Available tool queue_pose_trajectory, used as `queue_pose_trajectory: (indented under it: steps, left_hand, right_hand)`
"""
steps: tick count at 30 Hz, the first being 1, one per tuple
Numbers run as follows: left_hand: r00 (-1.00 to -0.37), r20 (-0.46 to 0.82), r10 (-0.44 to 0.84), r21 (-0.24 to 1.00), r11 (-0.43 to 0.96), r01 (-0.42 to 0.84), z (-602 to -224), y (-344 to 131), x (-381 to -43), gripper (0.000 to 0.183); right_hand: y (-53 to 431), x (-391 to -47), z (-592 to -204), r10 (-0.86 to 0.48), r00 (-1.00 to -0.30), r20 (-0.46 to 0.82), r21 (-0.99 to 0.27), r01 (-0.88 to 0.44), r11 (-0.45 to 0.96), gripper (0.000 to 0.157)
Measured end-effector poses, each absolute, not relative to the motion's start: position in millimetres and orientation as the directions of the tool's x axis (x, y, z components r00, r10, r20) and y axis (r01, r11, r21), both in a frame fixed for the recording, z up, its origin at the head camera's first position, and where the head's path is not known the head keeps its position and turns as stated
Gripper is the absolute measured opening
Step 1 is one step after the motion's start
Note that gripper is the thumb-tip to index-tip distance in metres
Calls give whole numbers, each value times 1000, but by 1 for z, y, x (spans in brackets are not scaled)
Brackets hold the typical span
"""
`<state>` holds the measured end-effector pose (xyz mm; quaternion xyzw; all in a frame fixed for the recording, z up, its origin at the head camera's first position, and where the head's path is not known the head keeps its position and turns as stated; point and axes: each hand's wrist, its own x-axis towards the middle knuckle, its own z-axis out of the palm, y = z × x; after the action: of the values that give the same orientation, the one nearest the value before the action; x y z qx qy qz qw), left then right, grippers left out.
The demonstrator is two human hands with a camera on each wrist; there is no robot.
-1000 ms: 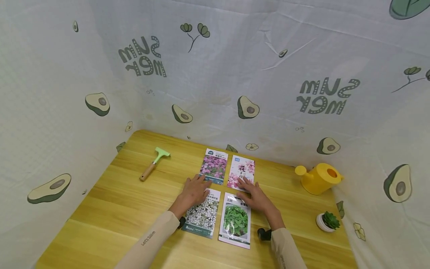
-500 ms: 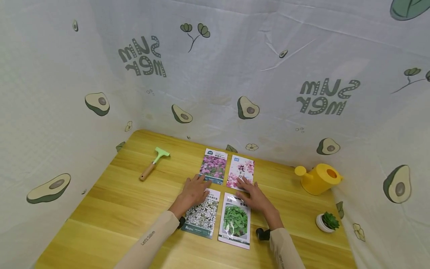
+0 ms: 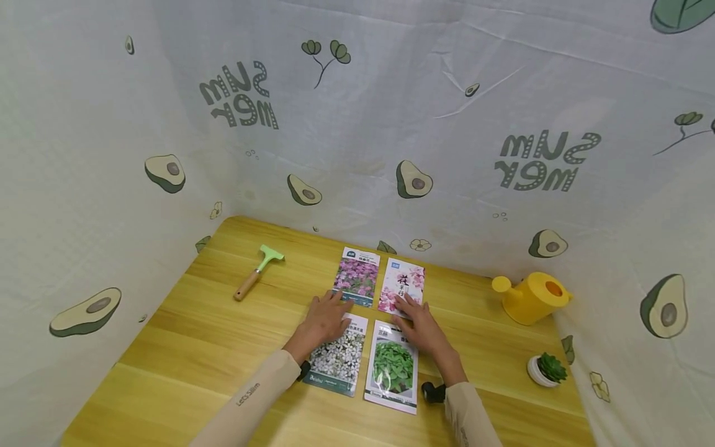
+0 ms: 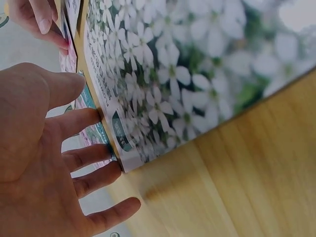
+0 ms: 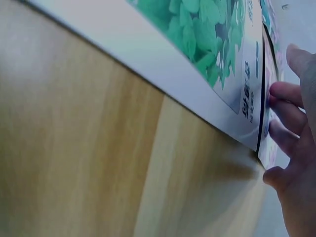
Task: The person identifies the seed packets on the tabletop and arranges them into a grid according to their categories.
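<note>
Four-cornered in layout, several seed packets lie flat on the wooden table. My left hand (image 3: 324, 320) has its fingertips at the lower edge of the purple-flower packet (image 3: 357, 277), its palm over the top of the white-flower packet (image 3: 337, 357). In the left wrist view those fingers (image 4: 94, 158) are spread and relaxed. My right hand (image 3: 422, 326) touches the lower part of the pink-blossom packet (image 3: 403, 279) with extended fingers (image 5: 289, 116). Below it lies the green-leaf packet (image 3: 392, 366), its upper right corner hidden by that hand.
A small rake-like tool (image 3: 258, 272) with a green head and wooden handle lies at the left. On the right stand a yellow watering can (image 3: 530, 298) and a small potted succulent (image 3: 546, 369). A printed curtain (image 3: 357, 136) hangs behind the wooden table (image 3: 190, 347).
The right wrist has shifted slightly to the left, its fingers still at the pink-blossom packet. The left hand and the packets stay in place; the head view shifts very slightly.
</note>
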<state>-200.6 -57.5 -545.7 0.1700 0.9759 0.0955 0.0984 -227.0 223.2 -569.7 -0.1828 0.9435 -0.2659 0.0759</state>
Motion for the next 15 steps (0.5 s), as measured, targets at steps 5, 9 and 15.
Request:
queue_pose_trajectory:
  steps: [5, 9, 15]
  left_hand:
    - [-929, -140, 342, 204, 928, 311, -544, -54, -200, 50]
    - [-934, -121, 335, 187, 932, 310, -544, -51, -202, 50]
    - [-937, -104, 333, 208, 929, 307, -548, -50, -204, 47]
  right_hand:
    - [221, -227, -570, -390, -921, -12, -525, -326, 786, 52]
    - [219, -226, -571, -391, -920, 24, -528, -344, 776, 48]
    - [219, -225, -571, -372, -927, 42, -529, -337, 779, 46]
